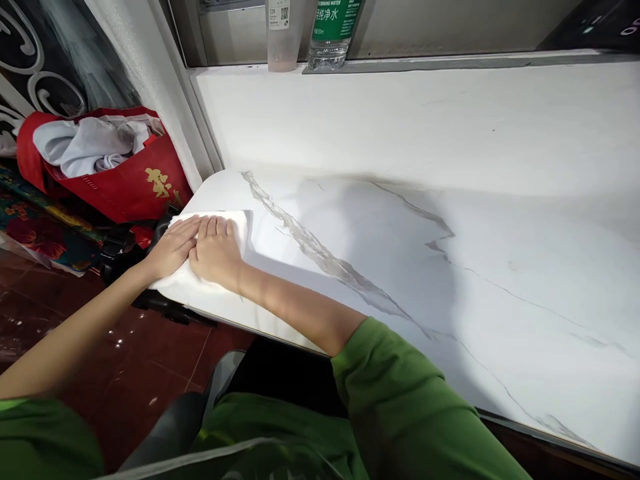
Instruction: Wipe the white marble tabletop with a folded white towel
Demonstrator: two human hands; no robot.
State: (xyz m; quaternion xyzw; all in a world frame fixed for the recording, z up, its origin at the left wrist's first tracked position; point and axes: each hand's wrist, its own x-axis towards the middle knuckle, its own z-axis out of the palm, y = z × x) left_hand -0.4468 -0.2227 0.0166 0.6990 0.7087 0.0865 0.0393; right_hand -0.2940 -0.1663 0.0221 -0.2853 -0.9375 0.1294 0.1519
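A folded white cloth (237, 233) lies at the left end of the white marble-patterned table (300, 193). On top of it my left hand (175, 248) rests flat, its fingers stretched toward the far side. My right hand (216, 250) lies flat beside it on the same cloth, fingers extended, and the two hands touch. Both palms and whatever lies right under them are hidden. Part of the cloth reaches the table's near left edge.
Beyond the table's left end sits a red bag (125, 180) stuffed with white fabric (85, 143). A water bottle (333, 33) and a translucent cup (283, 40) stand on the back ledge. Dark red tiles (150, 360) cover the floor.
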